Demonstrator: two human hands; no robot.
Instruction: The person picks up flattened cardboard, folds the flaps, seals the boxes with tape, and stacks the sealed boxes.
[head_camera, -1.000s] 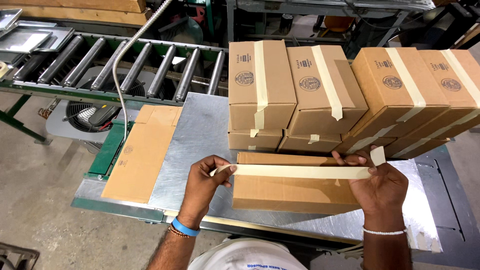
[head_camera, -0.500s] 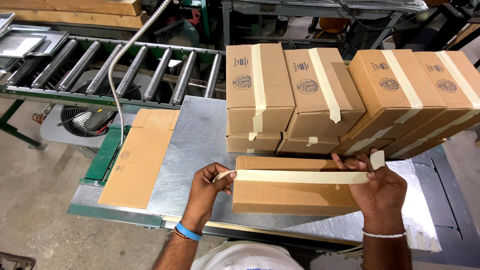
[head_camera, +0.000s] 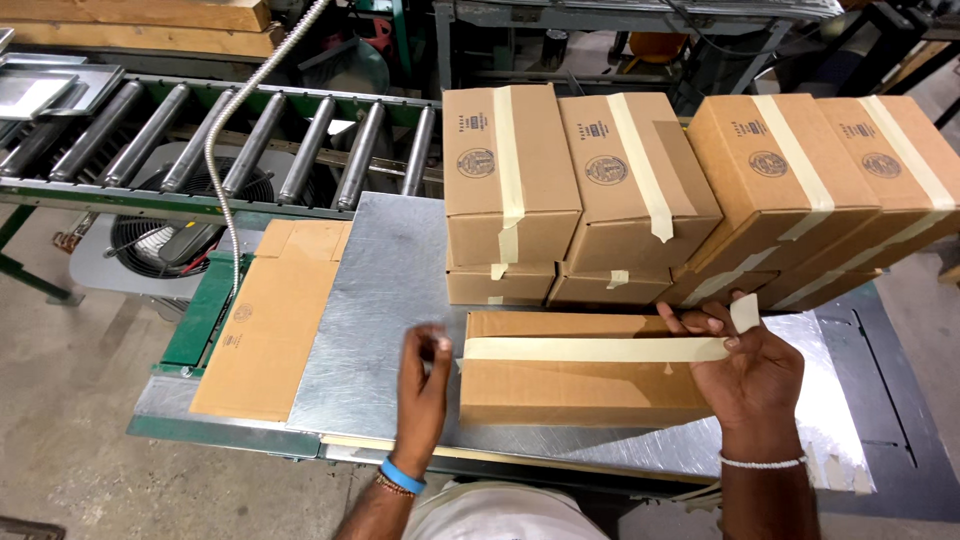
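Head view: cardboard box (head_camera: 585, 385) lies flat on near part of metal table (head_camera: 390, 290), between both hands. Looks light, stiff at edges, flaps likely give in middle; best held at short ends. Tape strip (head_camera: 595, 349) runs along top seam, thin, sticky, tears easily.

Right hand (head_camera: 745, 365) at box's right end, thumb and fingers pinching loose tape tab.

Left hand (head_camera: 425, 385) at left end, fingers loosely spread, touching tape end, holding nothing.

Taped boxes (head_camera: 690, 190) stacked far side.
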